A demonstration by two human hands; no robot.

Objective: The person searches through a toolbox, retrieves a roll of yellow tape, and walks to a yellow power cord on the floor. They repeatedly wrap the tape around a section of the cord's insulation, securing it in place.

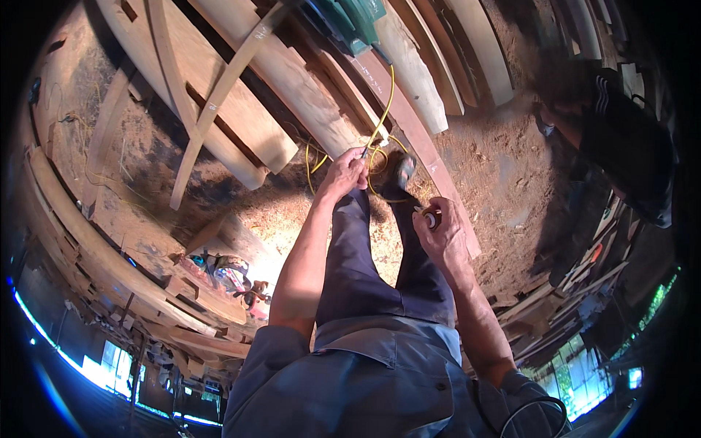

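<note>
A yellow cable (388, 109) hangs down from a green machine (349, 25) at the top, and my left hand (346, 174) grips it with closed fingers. Slack loops of the same cable lie on the ground around my feet. To the right, in front of my thigh, my right hand (443, 232) is closed around a small round roll (434, 218) with a dark and pale rim, which looks like tape. Just beyond my right hand, a long reddish plank (416, 131) slopes down from the machine.
Thick wooden beams (277, 80) lie ahead, with a thin curved strip (219, 98) across them. Sawdust covers the ground (504, 197). At the right a person in dark clothes (628, 139) bends over. Colourful bags (228, 274) sit at lower left, near a long curved timber (109, 255).
</note>
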